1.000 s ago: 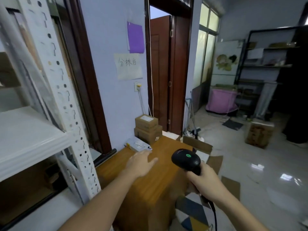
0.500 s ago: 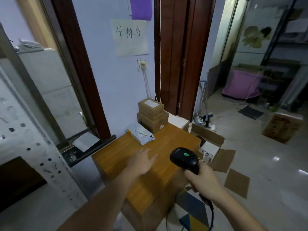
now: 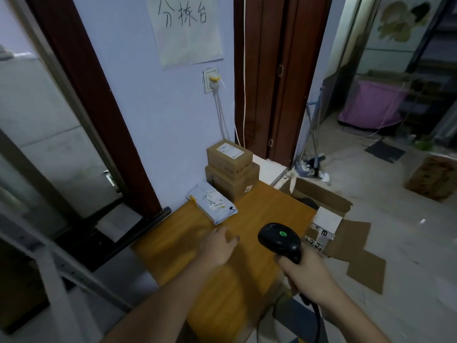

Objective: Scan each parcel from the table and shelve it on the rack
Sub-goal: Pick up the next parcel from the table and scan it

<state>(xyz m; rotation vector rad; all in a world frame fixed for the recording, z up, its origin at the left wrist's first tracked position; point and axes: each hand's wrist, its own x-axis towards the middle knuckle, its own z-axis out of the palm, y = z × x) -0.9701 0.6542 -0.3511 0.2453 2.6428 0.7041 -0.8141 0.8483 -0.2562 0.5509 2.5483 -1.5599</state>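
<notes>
The left hand [image 3: 217, 247] is reaching farther toward the grey mailer [image 3: 212, 203], fingers loose and empty; the right hand [image 3: 305, 274] is gripping the scanner [image 3: 279, 240].

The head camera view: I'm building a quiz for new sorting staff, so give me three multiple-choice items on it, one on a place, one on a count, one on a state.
1. Where does the grey mailer bag lie?
A. on the floor
B. on the table, in front of the stacked boxes
C. on top of the boxes

2. How many cardboard boxes are stacked on the table?
A. two
B. four
C. none

3. What is the right hand doing?
A. resting flat on the table
B. lifting a box
C. gripping the scanner

Answers: 1 B, the bag lies on the wood beside the lower box. 2 A, the upper box sits on the lower. 3 C, fingers wrap the handle.
</notes>
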